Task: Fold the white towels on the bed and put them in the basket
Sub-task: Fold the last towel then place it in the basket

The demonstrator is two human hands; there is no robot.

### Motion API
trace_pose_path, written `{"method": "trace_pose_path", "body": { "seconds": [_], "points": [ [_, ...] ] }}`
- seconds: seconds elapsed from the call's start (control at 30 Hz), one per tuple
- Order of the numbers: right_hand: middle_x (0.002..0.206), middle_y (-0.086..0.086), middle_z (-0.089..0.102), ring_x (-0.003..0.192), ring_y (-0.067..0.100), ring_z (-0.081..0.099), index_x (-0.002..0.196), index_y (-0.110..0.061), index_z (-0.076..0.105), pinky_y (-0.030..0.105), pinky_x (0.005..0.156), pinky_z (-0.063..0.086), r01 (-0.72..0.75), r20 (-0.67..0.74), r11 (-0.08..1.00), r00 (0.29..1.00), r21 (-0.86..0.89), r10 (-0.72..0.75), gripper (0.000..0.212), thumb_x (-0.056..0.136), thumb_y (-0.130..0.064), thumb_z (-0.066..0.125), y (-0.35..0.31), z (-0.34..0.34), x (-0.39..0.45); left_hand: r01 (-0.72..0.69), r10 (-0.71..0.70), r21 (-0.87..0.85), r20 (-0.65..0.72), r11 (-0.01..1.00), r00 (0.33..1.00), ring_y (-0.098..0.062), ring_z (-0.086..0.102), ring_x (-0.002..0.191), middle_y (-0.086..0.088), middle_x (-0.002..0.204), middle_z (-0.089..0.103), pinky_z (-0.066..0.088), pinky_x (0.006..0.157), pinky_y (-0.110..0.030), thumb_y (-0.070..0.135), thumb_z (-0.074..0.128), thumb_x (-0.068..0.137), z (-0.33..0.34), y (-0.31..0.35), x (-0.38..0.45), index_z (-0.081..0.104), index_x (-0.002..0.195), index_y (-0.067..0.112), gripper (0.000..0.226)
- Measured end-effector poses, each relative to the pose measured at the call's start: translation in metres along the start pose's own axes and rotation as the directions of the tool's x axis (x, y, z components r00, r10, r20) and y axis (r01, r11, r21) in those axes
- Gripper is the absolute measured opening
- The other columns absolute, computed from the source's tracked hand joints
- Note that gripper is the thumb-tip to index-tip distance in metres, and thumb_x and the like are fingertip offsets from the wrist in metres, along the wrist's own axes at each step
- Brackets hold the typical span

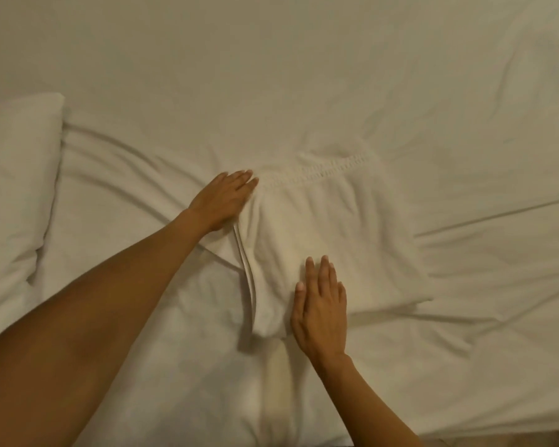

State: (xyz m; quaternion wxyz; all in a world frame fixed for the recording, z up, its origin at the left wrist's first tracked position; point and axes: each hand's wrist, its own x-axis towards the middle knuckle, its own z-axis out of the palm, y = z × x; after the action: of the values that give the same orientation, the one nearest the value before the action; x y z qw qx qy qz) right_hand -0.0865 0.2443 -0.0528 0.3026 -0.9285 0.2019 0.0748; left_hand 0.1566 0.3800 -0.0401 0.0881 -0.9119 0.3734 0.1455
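Both hands (320, 304) flat — folded towel (320, 227) beneath.

Wrinkled white bed (271, 75), pillow (17, 175) left

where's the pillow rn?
Head view: the pillow lies at the far left edge on the bed sheet, left of the left hand and the folded towel.

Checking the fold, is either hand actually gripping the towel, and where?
Neither grips: left hand lies flat at the towel's left edge, right hand presses its near part.
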Motion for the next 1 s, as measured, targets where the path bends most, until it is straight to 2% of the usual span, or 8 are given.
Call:
{"method": "trace_pose_path", "body": {
  "seconds": [0.13, 0.33, 0.47, 0.63, 0.73, 0.8, 0.87, 1.0],
  "points": [
    [0.157, 0.002, -0.020, 0.145, 0.019, -0.016, 0.148, -0.026, -0.014, 0.043, 0.118, -0.009, 0.077, 0.202, 0.983, 0.979, -0.165, -0.043, 0.060, 0.097, -0.048, 0.008, 0.006, 0.020, -0.003, 0.012, 0.003, -0.156, 0.095, 0.988, 0.995, -0.017, -0.003, 0.149, -0.004, 0.161, -0.008, 0.004, 0.122, -0.039, 0.050, 0.020, 0.100, 0.018, 0.035, 0.011, -0.005, 0.151, 0.018, 0.065],
    [0.150, 0.004, -0.036, 0.141, 0.020, -0.029, 0.140, -0.025, -0.030, 0.046, 0.117, -0.014, 0.092, 0.344, 0.958, 0.939, -0.270, 0.006, 0.064, 0.097, -0.052, 0.009, 0.016, 0.036, 0.012, 0.091, -0.075, -0.114, 0.138, 0.989, 0.988, -0.017, -0.012, 0.148, -0.003, 0.158, -0.022, 0.001, 0.123, -0.041, 0.052, 0.017, 0.099, 0.054, 0.046, 0.013, -0.019, 0.148, 0.017, 0.070],
    [0.150, 0.002, -0.036, 0.140, 0.019, -0.030, 0.138, -0.026, -0.032, 0.045, 0.116, -0.015, 0.099, 0.413, 0.967, 0.911, -0.233, 0.006, 0.063, 0.097, -0.052, 0.009, 0.018, 0.030, 0.019, 0.103, -0.087, -0.083, 0.173, 0.991, 0.981, -0.017, -0.013, 0.148, -0.003, 0.158, -0.023, 0.001, 0.122, -0.041, 0.052, 0.015, 0.099, 0.048, 0.049, 0.016, -0.020, 0.148, 0.016, 0.070],
    [0.152, -0.004, -0.026, 0.145, 0.017, -0.017, 0.146, -0.030, -0.017, 0.039, 0.117, -0.011, 0.111, 0.325, 0.989, 0.943, -0.097, -0.074, 0.057, 0.099, -0.048, 0.011, 0.024, 0.007, 0.012, 0.096, -0.087, -0.047, 0.164, 0.994, 0.983, -0.020, -0.009, 0.149, -0.007, 0.159, -0.018, 0.003, 0.122, -0.042, 0.050, 0.018, 0.100, 0.030, 0.055, 0.014, -0.017, 0.149, 0.013, 0.071],
    [0.159, 0.008, -0.005, 0.147, 0.024, -0.001, 0.150, -0.021, -0.001, 0.042, 0.119, 0.001, -0.039, 0.103, 0.993, 0.993, -0.109, 0.050, 0.059, 0.100, -0.042, 0.022, 0.039, -0.018, 0.012, 0.038, -0.036, -0.011, 0.144, 0.999, 0.989, -0.021, -0.007, 0.149, -0.009, 0.159, -0.017, 0.003, 0.122, -0.042, 0.051, 0.022, 0.099, 0.012, 0.063, 0.020, -0.015, 0.149, 0.010, 0.075],
    [0.158, 0.016, 0.008, 0.147, 0.029, 0.008, 0.150, -0.013, 0.009, 0.045, 0.118, 0.009, -0.172, -0.060, 0.979, 0.984, -0.108, 0.166, 0.062, 0.099, -0.037, 0.034, 0.055, -0.038, 0.019, -0.024, 0.022, 0.015, 0.118, 1.000, 0.993, -0.021, -0.006, 0.149, -0.010, 0.159, -0.016, 0.004, 0.122, -0.041, 0.054, 0.027, 0.097, -0.003, 0.070, 0.031, -0.013, 0.149, 0.009, 0.079],
    [0.157, 0.019, 0.013, 0.145, 0.031, 0.014, 0.149, -0.008, 0.013, 0.047, 0.117, 0.015, -0.292, -0.146, 0.955, 0.948, -0.059, 0.281, 0.066, 0.097, -0.036, 0.042, 0.076, -0.061, 0.033, -0.102, 0.097, 0.061, 0.087, 0.993, 0.991, -0.021, -0.004, 0.149, -0.009, 0.160, -0.014, 0.006, 0.121, -0.040, 0.055, 0.031, 0.096, -0.021, 0.083, 0.053, -0.011, 0.150, 0.010, 0.083],
    [0.156, 0.017, 0.021, 0.143, 0.031, 0.022, 0.150, -0.012, 0.005, 0.044, 0.115, 0.025, -0.365, -0.048, 0.920, 0.926, 0.143, 0.375, 0.076, 0.094, -0.042, 0.046, 0.122, -0.086, 0.061, -0.284, 0.267, 0.165, 0.121, 0.944, 0.956, -0.020, -0.002, 0.149, -0.005, 0.161, -0.011, 0.009, 0.121, -0.040, 0.049, 0.042, 0.095, -0.049, 0.131, 0.113, -0.007, 0.151, 0.013, 0.082]
  ]
}}
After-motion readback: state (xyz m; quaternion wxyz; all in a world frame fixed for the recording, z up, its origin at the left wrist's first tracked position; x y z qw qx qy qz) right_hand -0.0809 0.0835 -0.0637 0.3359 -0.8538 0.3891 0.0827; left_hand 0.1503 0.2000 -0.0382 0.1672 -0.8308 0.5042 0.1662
